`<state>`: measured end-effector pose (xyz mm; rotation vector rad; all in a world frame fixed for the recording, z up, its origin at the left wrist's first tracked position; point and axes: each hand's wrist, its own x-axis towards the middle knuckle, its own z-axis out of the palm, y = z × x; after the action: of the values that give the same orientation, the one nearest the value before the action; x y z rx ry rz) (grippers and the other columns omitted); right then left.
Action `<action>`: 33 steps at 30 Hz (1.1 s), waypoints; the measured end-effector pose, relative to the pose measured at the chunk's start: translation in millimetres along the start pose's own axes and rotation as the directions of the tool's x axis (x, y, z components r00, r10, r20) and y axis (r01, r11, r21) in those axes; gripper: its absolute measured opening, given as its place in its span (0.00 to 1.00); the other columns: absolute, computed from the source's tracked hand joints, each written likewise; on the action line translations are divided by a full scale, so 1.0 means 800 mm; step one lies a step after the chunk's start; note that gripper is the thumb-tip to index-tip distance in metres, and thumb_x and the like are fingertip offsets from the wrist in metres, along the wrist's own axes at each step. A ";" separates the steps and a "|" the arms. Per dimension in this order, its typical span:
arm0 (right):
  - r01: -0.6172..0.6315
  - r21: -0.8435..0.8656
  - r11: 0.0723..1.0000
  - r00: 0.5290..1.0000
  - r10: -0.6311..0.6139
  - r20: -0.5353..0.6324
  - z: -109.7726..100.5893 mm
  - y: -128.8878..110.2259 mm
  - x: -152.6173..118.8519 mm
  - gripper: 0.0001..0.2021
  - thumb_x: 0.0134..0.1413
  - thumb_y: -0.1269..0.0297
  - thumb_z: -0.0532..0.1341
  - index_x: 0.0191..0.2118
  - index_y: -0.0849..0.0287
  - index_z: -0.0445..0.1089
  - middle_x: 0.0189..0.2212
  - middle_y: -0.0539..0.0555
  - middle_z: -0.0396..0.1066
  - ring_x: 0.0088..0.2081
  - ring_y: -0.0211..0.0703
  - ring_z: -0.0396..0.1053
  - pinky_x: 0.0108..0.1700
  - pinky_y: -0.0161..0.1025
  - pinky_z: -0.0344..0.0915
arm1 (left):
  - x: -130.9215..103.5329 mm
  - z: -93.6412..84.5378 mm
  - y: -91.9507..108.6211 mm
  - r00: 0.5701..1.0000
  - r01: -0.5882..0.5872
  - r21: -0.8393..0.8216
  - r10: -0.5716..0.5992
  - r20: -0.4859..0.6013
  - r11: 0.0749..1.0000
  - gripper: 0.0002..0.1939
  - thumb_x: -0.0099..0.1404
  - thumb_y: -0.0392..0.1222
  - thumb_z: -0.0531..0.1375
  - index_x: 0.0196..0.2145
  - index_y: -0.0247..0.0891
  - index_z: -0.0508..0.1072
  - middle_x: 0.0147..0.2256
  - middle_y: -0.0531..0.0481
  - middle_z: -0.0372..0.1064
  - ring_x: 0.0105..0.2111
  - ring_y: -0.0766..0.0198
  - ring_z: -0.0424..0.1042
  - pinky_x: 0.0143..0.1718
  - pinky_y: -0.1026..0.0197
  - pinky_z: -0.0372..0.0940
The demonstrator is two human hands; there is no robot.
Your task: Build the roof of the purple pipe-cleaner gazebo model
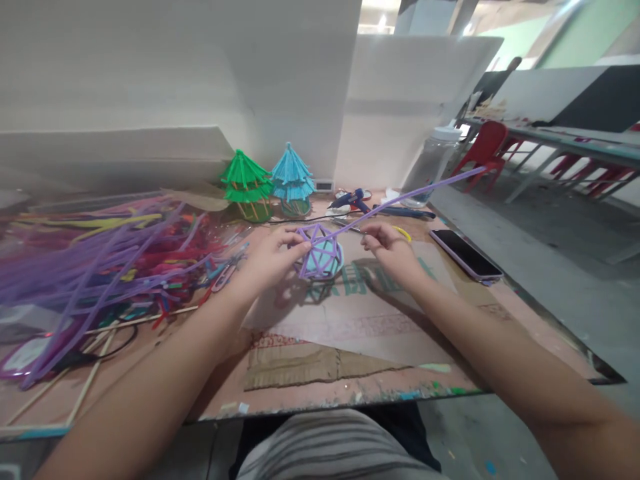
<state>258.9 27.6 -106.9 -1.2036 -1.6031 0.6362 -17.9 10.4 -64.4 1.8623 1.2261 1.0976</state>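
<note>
1. Location: The purple lattice (pixel 324 241) sits between the two hands, against the left fingertips and over the printed cardboard (pixel 340 323). Its shadow falls below it; whether it touches the cardboard cannot be confirmed.
2. Left hand (pixel 273 257): thumb and fingers pinch the lattice at its near-left edge.
3. Right hand (pixel 393 252): apart from the lattice, on its right, fingers loosely curled. Whether anything is gripped cannot be determined. Scissors with a yellow handle (pixel 403 233) lie just beyond it.
4. Done: crossed strips form triangular openings over a rounded shape, with a pale blue piece (pixel 320 257) visible inside. The body is judged largely formed.
5. Outstanding: one long purple strip (pixel 415 193) runs free from the lattice and appears not yet worked in or trimmed. The joints are too small to assess.
6. Orientation: the lattice body is roughly as broad as tall, so no definite long axis is recorded. The free strip's long axis slopes up and rightward, passing beyond the right hand, its loose end pointing away from the person.
7. Surroundings: loose strips (pixel 75 253) are heaped left of the left hand. A green tiered model (pixel 245 180) and a blue tiered model (pixel 291 175) stand beyond that hand, apparently complete. A phone (pixel 465 255) lies right of the right hand; a glue gun (pixel 353 199) rests beyond both.
</note>
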 end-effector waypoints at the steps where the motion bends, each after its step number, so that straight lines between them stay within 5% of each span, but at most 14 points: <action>1: 0.016 0.001 1.000 1.000 -0.016 0.016 0.000 -0.001 0.000 0.11 0.59 0.60 0.59 0.46 0.54 0.70 0.35 0.51 0.74 0.38 0.44 0.73 0.43 0.43 0.70 | 0.000 0.000 0.000 1.000 0.022 -0.030 -0.022 0.015 0.999 0.16 0.60 0.55 0.62 0.27 0.39 0.76 0.50 0.43 0.73 0.50 0.49 0.73 0.56 0.48 0.66; 7: 0.034 -0.210 0.977 0.999 -0.039 -0.018 -0.012 -0.001 0.058 0.13 0.54 0.66 0.62 0.47 0.58 0.74 0.44 0.60 0.78 0.46 0.52 0.74 0.55 0.52 0.69 | 0.000 0.001 0.001 0.994 0.107 -0.141 -0.102 0.047 0.984 0.18 0.56 0.57 0.63 0.25 0.38 0.73 0.45 0.45 0.71 0.35 0.57 0.72 0.36 0.55 0.67; 14: 0.041 -0.178 0.983 0.999 -0.045 -0.017 -0.007 0.030 0.136 0.11 0.51 0.66 0.66 0.43 0.57 0.74 0.47 0.62 0.78 0.52 0.58 0.72 0.59 0.57 0.67 | 0.002 -0.002 -0.003 1.000 0.026 -0.084 -0.027 -0.008 0.996 0.16 0.58 0.55 0.63 0.27 0.39 0.77 0.42 0.45 0.72 0.45 0.51 0.72 0.51 0.50 0.64; 21: 0.062 -0.094 0.994 0.996 -0.068 -0.055 0.011 0.033 0.108 0.15 0.52 0.65 0.64 0.46 0.59 0.70 0.48 0.62 0.74 0.51 0.54 0.72 0.60 0.54 0.67 | -0.001 -0.002 -0.002 0.986 0.158 -0.189 -0.146 0.075 0.969 0.17 0.59 0.56 0.63 0.28 0.39 0.74 0.33 0.49 0.69 0.29 0.61 0.71 0.29 0.60 0.66; 23: 0.119 -0.025 0.993 0.990 -0.116 0.083 0.007 0.019 0.088 0.17 0.51 0.66 0.64 0.49 0.56 0.69 0.47 0.58 0.74 0.52 0.52 0.72 0.60 0.51 0.67 | -0.003 -0.001 0.000 0.983 0.178 -0.197 -0.168 0.067 0.964 0.17 0.59 0.56 0.64 0.27 0.39 0.73 0.32 0.50 0.67 0.26 0.64 0.69 0.25 0.62 0.64; 26: 0.138 0.068 0.988 0.903 -0.153 0.401 -0.001 -0.009 0.062 0.21 0.51 0.65 0.65 0.52 0.52 0.68 0.48 0.55 0.72 0.51 0.50 0.72 0.57 0.51 0.68 | -0.004 -0.001 0.004 0.973 0.227 -0.187 -0.215 0.083 0.956 0.17 0.60 0.57 0.63 0.28 0.39 0.73 0.33 0.51 0.66 0.20 0.67 0.66 0.19 0.62 0.60; 28: 0.126 0.070 0.990 0.864 -0.144 0.482 -0.003 -0.024 0.053 0.19 0.54 0.61 0.65 0.52 0.51 0.68 0.46 0.55 0.72 0.48 0.50 0.72 0.53 0.50 0.70 | -0.004 -0.001 0.005 0.974 0.221 -0.160 -0.211 0.078 0.962 0.17 0.60 0.57 0.63 0.28 0.39 0.73 0.35 0.50 0.68 0.20 0.66 0.66 0.18 0.62 0.60; 33: 0.142 -0.245 0.959 0.967 -0.081 0.243 -0.003 -0.016 0.077 0.10 0.57 0.62 0.64 0.45 0.55 0.73 0.43 0.57 0.75 0.46 0.51 0.72 0.54 0.52 0.69 | 0.000 -0.005 0.001 0.995 0.097 -0.083 -0.099 -0.024 0.992 0.17 0.60 0.55 0.63 0.25 0.39 0.74 0.44 0.46 0.72 0.33 0.60 0.73 0.33 0.57 0.69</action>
<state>255.1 78.8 -70.7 -1.2512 -1.9857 0.5173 -21.0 10.5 -62.2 1.7126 1.2562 1.1075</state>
